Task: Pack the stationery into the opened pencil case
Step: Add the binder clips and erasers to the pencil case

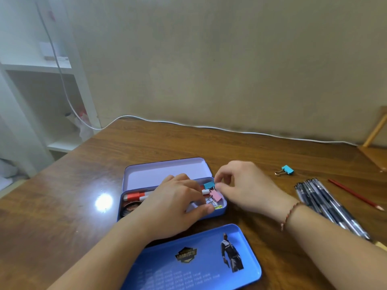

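A blue tin pencil case (221, 211) lies open mid-table, its lilac lid (165, 171) tipped back. Inside are red-and-white markers (134, 195), a round dark item (129, 207), a pink binder clip (216, 195) and a yellow-green one (217, 207). My left hand (176, 204) rests over the case's middle, fingers curled on its front edge. My right hand (245, 185) pinches a blue binder clip (209, 185) at the case's right end. Another blue binder clip (287, 170), a bundle of dark pens (326, 201) and a red pencil (354, 194) lie to the right.
A separate blue tin tray (247, 266) printed with a figure lies near the front edge. A white cable (230, 129) runs along the table's back edge by the wall. White shelves (41, 91) stand at the left. A wooden frame (374, 135) sits at the far right.
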### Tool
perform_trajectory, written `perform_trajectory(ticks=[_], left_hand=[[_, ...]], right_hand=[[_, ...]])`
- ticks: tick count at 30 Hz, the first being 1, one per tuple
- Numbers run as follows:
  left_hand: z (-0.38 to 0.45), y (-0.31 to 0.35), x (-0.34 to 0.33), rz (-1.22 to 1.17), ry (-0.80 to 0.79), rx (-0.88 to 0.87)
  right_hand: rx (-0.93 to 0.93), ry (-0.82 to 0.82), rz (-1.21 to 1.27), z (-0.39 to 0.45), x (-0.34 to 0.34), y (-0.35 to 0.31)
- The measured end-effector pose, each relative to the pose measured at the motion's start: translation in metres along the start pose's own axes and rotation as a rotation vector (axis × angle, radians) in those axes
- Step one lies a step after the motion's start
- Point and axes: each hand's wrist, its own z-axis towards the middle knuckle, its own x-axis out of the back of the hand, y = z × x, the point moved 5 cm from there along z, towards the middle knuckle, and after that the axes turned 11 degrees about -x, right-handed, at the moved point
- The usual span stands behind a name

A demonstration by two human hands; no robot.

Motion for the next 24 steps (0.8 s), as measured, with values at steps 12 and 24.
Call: perform_trajectory(ticks=[12,24], left_hand=[[-0.001,-0.005,0.010,-0.008,0.067,0.042],[0.000,0.005,0.016,-0.282,0.217,0.124]], right_hand=[[-0.462,0.045,-0.274,0.018,0.036,0.163],[-0.014,0.285,0.169,-0.011,0.053,0.040]])
